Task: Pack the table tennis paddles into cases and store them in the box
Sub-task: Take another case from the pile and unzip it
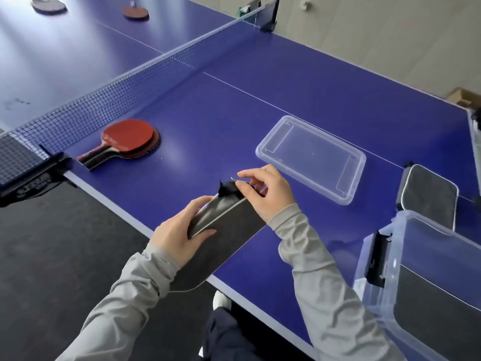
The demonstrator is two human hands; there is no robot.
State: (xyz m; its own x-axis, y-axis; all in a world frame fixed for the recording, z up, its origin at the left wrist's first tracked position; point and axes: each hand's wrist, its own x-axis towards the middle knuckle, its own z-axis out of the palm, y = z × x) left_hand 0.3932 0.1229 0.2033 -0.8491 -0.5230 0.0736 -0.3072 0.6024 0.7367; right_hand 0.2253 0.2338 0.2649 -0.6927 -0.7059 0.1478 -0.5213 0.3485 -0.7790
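- Head view: the left hand (182, 234) curls around the near edge of a dark paddle case (221, 238), thumb on top, gripping it tilted over the table edge (135, 222).
- The right hand (265, 194) arches over the case's far end, finger and thumb pinching the small zipper pull (233, 180); the other fingers are bent loosely.
- Both forearms in grey sleeves (325, 277) reach forward from below.
- Left of and beyond the grip, red paddles (130, 138) lie stacked near the net (109, 100).
- Just beyond the right hand lies a clear lid (312, 157).
- Right of the grip stands the clear box (421, 287) with dark cases inside; another case (429, 194) lies behind it.
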